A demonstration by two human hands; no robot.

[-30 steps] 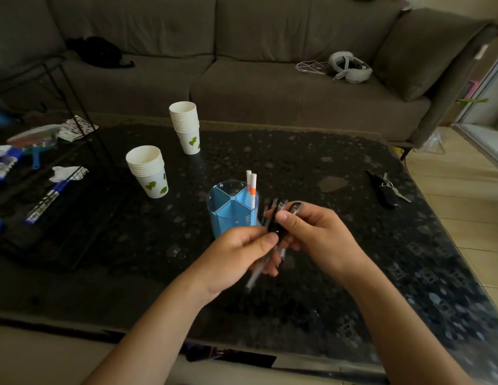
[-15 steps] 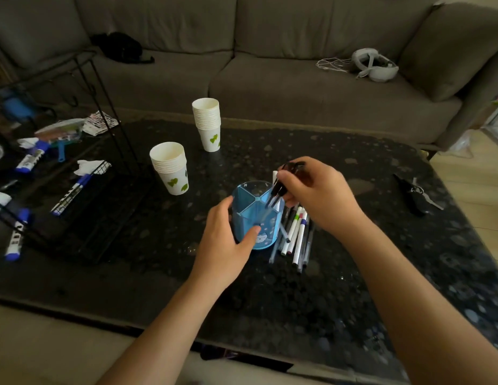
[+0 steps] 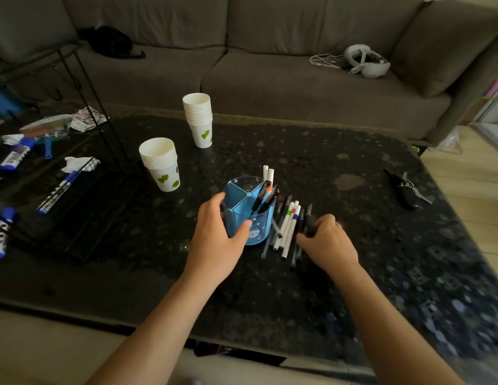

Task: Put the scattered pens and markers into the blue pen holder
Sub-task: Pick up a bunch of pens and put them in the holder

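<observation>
The blue pen holder [image 3: 243, 215] stands on the black table, with my left hand [image 3: 217, 240] wrapped around its near left side. Two white markers [image 3: 268, 173] and a couple of black pens [image 3: 266, 198] stick out of its right compartment. A pile of loose pens and markers [image 3: 286, 226] lies flat on the table, touching the holder's right side. My right hand [image 3: 328, 241] rests low on the pile's right edge. Its thumb and forefinger are apart on either side of dark pens [image 3: 309, 215] that still lie on the table.
Two stacks of paper cups [image 3: 161, 165] [image 3: 199, 118] stand behind and left of the holder. Keys [image 3: 403, 187] lie at the right of the table. A black wire rack [image 3: 75, 190] with whiteboard markers sits at the left. A sofa [image 3: 270, 79] runs behind the table.
My right hand dropped the black pens into the holder, then moved down and right onto the loose pile. My left hand stays on the holder.
</observation>
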